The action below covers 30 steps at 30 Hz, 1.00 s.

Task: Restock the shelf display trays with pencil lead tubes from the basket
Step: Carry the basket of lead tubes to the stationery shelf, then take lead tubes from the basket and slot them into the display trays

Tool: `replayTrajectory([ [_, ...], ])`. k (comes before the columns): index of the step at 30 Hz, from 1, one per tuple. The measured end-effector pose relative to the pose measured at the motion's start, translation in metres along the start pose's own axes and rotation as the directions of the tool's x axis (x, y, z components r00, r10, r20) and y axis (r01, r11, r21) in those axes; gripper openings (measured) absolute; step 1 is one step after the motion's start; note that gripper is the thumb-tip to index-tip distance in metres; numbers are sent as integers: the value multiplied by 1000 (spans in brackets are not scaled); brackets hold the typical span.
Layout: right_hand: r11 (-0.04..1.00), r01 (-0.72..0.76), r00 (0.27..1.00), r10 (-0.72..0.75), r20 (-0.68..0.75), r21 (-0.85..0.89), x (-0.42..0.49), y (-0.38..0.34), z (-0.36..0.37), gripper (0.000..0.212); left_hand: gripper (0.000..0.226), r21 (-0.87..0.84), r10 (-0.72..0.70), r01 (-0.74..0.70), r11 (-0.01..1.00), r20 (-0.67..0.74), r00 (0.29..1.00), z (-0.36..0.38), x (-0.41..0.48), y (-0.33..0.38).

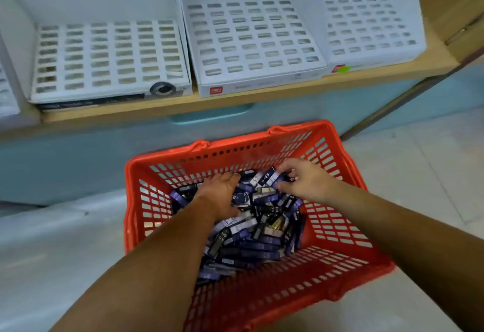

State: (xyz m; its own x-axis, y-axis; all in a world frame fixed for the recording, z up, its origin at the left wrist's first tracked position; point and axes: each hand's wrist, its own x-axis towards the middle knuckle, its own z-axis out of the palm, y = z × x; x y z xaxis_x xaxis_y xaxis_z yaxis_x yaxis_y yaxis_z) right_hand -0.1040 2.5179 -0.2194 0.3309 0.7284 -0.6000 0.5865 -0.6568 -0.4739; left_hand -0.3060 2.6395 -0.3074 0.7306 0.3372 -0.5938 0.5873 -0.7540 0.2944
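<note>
A red plastic basket (340, 266) stands on the floor below the shelf, holding a heap of purple and black pencil lead tubes (256, 237). My left hand (218, 192) lies palm down on the heap, fingers extended among the tubes. My right hand (305, 178) pinches a few purple tubes (267, 177) at the far side of the heap. Three white slotted display trays sit on the wooden shelf above: left tray (104, 56), middle tray (251, 40), right tray (366, 22). Their slots look empty.
The wooden shelf edge (235, 101) runs above the basket. A teal cabinet front (78, 164) with a recessed handle stands behind the basket. Pale floor tiles (419, 161) lie to the right, and another white tray edge shows at the far left.
</note>
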Motion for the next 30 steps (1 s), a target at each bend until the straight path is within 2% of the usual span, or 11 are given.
replayTrajectory([
  [6, 948, 59, 992, -20, 127, -313, 17, 4, 17, 71, 116, -59, -26, 27, 998, 8, 1000, 3, 13, -2],
  [11, 879, 159, 971, -58, 230, -450, 71, 10, 48, 114, 121, 60, -93, 96, 994, -58, 994, 35, 13, -4],
  [14, 799, 203, 946, -12, 323, -566, 86, 15, 69, 138, 124, 34, -137, 138, 990, -48, 989, 32, 16, -8],
  [16, 739, 238, 944, -22, 330, -631, 88, 24, 75, 145, 116, 36, -142, 145, 989, -63, 988, 32, 18, -6],
  [19, 711, 287, 938, -72, 339, -642, 93, 38, 67, 135, 93, 55, -141, 147, 988, -91, 986, 33, 20, -3],
  [22, 707, 350, 923, -151, 353, -614, 98, 48, 57, 94, 75, 43, -170, 175, 984, -101, 980, 33, 22, -6],
  [25, 753, 373, 920, -224, 322, -543, 98, 56, 49, 61, 76, 105, -167, 173, 979, -66, 984, 30, 24, 3],
  [28, 792, 367, 918, -222, 329, -488, 98, 54, 47, 58, 84, 143, -174, 180, 973, -52, 983, 36, 25, 20],
  [30, 831, 349, 915, -202, 349, -434, 100, 52, 49, 62, 77, 43, -195, 198, 979, -60, 979, 40, 29, 30],
])
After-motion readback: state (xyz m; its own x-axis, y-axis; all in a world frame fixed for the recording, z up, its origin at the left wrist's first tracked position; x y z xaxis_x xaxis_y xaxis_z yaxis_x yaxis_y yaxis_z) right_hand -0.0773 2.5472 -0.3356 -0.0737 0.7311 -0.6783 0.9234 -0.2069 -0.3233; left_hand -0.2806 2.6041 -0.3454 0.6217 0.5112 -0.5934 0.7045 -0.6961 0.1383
